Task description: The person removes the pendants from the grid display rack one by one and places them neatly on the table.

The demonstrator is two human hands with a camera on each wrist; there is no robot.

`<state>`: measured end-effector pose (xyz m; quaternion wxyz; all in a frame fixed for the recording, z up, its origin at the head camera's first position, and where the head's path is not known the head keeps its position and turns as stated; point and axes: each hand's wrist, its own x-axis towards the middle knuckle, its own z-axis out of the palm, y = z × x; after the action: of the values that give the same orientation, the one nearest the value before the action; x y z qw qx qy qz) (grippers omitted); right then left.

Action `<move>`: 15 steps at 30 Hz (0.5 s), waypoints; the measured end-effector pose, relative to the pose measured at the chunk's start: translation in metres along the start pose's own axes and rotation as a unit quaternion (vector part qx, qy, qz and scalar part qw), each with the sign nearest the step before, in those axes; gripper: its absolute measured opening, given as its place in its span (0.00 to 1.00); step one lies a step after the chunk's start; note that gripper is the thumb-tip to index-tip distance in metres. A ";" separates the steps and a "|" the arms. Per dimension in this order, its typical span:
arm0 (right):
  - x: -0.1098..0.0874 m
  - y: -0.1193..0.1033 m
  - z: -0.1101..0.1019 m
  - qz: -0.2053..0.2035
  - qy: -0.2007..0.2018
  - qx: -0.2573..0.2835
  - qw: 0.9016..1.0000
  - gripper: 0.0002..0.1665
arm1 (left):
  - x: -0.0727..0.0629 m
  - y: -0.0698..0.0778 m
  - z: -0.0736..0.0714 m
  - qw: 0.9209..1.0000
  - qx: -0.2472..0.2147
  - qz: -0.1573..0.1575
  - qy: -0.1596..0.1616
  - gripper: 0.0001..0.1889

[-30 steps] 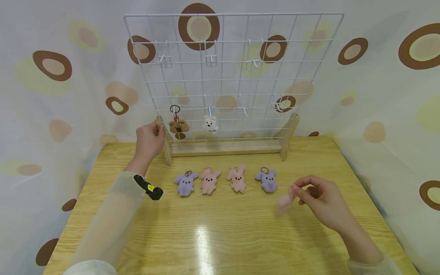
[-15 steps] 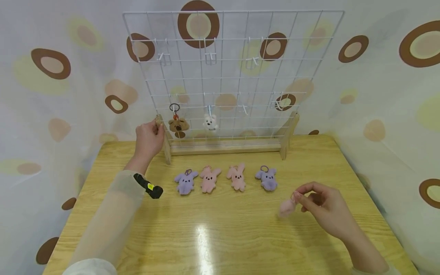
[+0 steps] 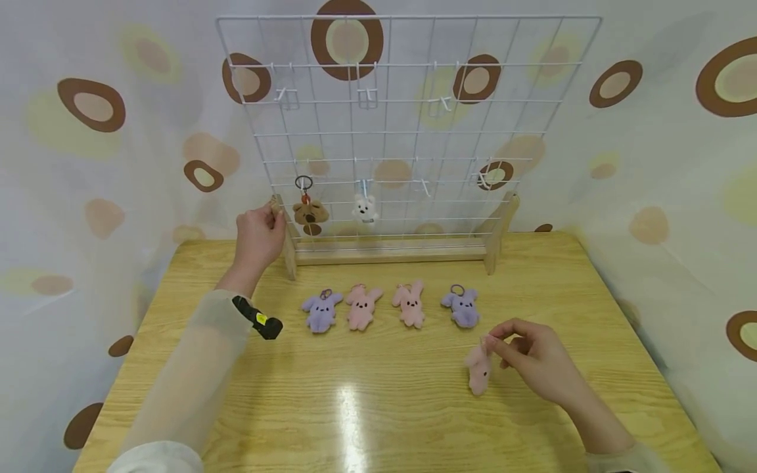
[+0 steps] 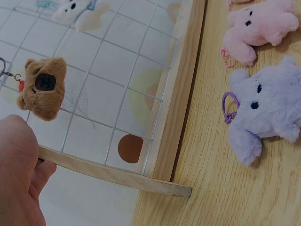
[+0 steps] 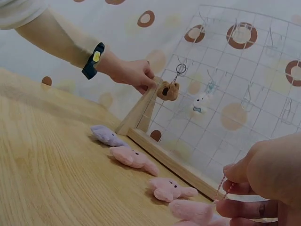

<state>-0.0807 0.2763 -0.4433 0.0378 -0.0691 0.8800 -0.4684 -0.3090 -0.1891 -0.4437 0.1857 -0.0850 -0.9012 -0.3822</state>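
Note:
My left hand (image 3: 258, 236) grips the top of the left wooden leg (image 3: 288, 253) of a white wire grid rack (image 3: 384, 135). Over the table, my right hand (image 3: 535, 361) pinches the bead chain (image 5: 220, 185) of a pink bunny plush keychain (image 3: 479, 372), which hangs below the fingertips. On the table in front of the rack lie a purple plush keychain (image 3: 322, 313), two pink bunny keychains (image 3: 361, 310) and another purple one (image 3: 464, 310). A brown bear head keychain (image 3: 310, 211) and a white bear keychain (image 3: 365, 209) hang from the rack's lower hooks.
Further lower hooks, such as the one (image 3: 424, 188) right of the white bear, carry nothing. Several upper hooks (image 3: 367, 97) are bare too. The rack stands on a wooden base (image 3: 390, 253) at the back of the wooden table (image 3: 296, 401). Patterned cloth (image 3: 650, 164) surrounds it.
My right hand has moved to the left with the pink bunny keychain, which has swung round to hang more upright. My left hand keeps its grip on the wooden leg.

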 end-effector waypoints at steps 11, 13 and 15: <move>0.021 0.021 0.009 0.010 0.008 -0.008 1.000 0.09 | 0.000 0.003 -0.001 1.000 -0.006 -0.002 0.001 0.15; 0.026 0.025 0.011 0.007 0.009 -0.009 1.000 0.09 | 0.000 0.002 -0.001 1.000 -0.002 -0.003 0.001 0.14; 0.030 0.029 0.013 0.003 0.006 -0.010 1.000 0.09 | 0.000 0.001 0.000 1.000 0.000 -0.004 0.002 0.15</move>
<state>-0.1113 0.2773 -0.4748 0.0330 -0.0643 0.8853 -0.4594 -0.3087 -0.1883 -0.4427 0.1859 -0.0808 -0.9012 -0.3832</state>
